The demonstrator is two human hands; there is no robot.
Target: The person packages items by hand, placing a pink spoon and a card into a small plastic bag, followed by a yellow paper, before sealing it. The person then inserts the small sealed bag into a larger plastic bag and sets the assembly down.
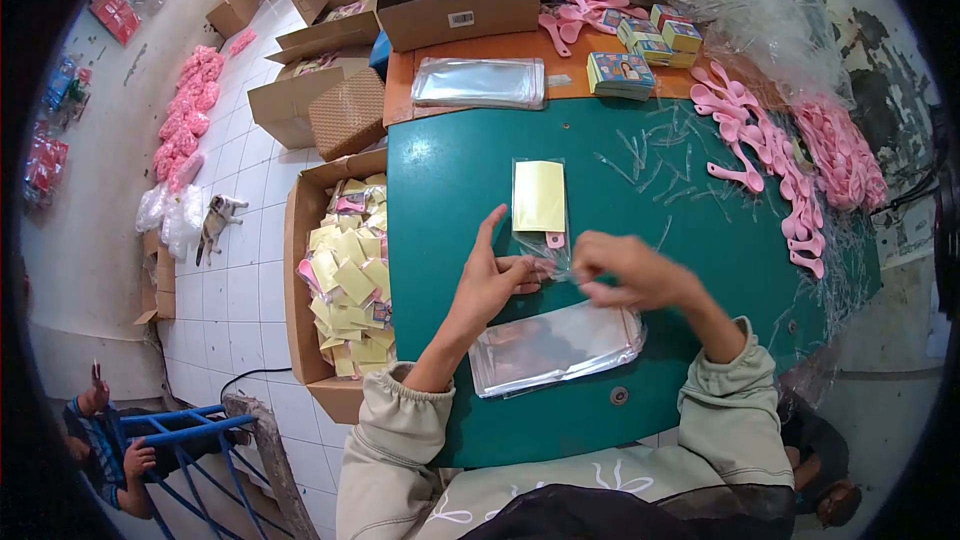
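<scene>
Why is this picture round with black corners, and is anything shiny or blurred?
Head view: a fisheye lens bows the table and floor tiles, leaving a black rim; light is soft, shadows faint; the clear bags show pale glare; left hand, right hand and packet look sharp.

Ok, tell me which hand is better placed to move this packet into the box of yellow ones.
Left, probably. The left hand touches the packet at its lower end and lies nearer the cardboard box beside the table; the right hand would have to cross over it.
</scene>
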